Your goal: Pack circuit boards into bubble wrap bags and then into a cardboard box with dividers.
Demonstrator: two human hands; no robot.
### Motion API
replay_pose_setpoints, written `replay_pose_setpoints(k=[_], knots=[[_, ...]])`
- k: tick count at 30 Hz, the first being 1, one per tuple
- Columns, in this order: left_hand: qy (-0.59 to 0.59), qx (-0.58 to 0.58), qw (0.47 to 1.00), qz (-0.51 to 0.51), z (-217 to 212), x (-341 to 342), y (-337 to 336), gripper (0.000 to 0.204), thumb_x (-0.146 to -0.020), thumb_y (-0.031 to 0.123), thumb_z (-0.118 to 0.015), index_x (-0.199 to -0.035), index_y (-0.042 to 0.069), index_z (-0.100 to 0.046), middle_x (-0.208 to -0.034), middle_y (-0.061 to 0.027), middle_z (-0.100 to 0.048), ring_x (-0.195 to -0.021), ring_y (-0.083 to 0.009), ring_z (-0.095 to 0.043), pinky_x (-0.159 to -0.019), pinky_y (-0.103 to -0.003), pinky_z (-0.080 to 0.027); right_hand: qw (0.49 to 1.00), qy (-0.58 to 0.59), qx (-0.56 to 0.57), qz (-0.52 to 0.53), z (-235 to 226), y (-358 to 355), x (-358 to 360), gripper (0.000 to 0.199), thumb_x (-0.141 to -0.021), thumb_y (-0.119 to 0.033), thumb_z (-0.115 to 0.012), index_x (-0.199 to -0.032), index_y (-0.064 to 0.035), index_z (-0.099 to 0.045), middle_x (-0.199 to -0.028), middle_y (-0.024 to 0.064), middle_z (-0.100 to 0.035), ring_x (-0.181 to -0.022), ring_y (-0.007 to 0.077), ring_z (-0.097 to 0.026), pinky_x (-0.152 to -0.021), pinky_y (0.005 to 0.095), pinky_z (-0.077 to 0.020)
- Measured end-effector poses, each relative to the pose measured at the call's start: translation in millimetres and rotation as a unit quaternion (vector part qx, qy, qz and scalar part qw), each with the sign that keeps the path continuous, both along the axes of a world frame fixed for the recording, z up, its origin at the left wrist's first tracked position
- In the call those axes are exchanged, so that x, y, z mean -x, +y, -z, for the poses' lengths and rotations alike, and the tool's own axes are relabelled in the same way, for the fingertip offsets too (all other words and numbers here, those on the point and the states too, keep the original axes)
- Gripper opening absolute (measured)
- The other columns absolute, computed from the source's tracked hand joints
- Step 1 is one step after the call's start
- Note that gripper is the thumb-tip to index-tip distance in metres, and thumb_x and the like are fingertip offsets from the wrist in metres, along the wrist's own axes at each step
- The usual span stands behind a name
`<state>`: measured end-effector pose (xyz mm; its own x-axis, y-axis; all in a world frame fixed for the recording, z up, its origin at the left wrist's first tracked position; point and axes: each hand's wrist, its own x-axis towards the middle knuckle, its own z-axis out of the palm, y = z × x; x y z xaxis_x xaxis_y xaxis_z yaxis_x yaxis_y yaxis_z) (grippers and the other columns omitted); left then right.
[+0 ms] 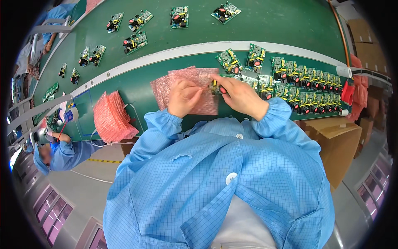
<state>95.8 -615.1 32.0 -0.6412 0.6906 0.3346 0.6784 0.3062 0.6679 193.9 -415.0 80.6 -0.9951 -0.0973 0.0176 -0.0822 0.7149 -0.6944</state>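
Observation:
My right hand is closed on a circuit board with yellow and black parts, mostly hidden under the fingers. The board is at the right side of a pink bubble wrap bag. With thumb and fingers drawn together, my left hand grips that bag near its middle. More pink bubble wrap lies beneath and to the left. How far the board is inside the bag, I cannot tell. Close to my right hand, loose boards lie on the green bench.
Several rows of circuit boards stand at the right. A stack of pink bubble bags lies at the left. Beyond a pale rail, more boards are scattered on a green surface. A cardboard box stands below right; another person works at far left.

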Motion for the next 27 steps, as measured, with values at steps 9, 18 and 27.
replay_pose_setpoints(k=[9,18,27], knots=[[-0.243,-0.107,0.963,-0.041,-1.8,-20.5,6.3,0.01,-0.075,0.007,-0.066,-0.085,0.005,-0.068,-0.085,-0.008,-0.062,-0.08,-0.0217,-0.059,-0.071,-0.031,-0.046,0.982,0.059,0.178,-0.013,15.8,-20.8,-14.0,0.061,-0.078,0.004,-0.052,-0.134,-0.0108,-0.035,-0.106,0.012,-0.06,-0.096,0.0283,-0.06,-0.083,0.0332,-0.049],[0.02,0.289,0.938,-0.188,94.5,6.6,-98.7,0.029,-0.081,0.018,-0.051,-0.108,0.015,-0.059,-0.113,-0.0163,-0.052,-0.102,-0.0364,-0.05,-0.085,-0.048,-0.042,0.989,0.06,-0.069,-0.112,10.9,-57.4,32.4,0.038,-0.072,-0.005,-0.053,-0.108,-0.0117,-0.056,-0.111,0.0129,-0.051,-0.093,0.0336,-0.054,-0.077,0.0408,-0.0484],[-0.037,0.191,0.94,-0.279,79.0,-28.7,-72.0,0.038,-0.075,0.007,-0.053,-0.112,0.016,-0.057,-0.121,-0.0081,-0.048,-0.107,-0.0318,-0.046,-0.089,-0.046,-0.04,0.994,0.065,0.052,-0.076,54.9,-56.4,4.2,0.023,-0.076,-0.004,-0.057,-0.098,-0.0075,-0.058,-0.103,0.0139,-0.052,-0.088,0.0279,-0.058,-0.071,0.0359,-0.0497]])
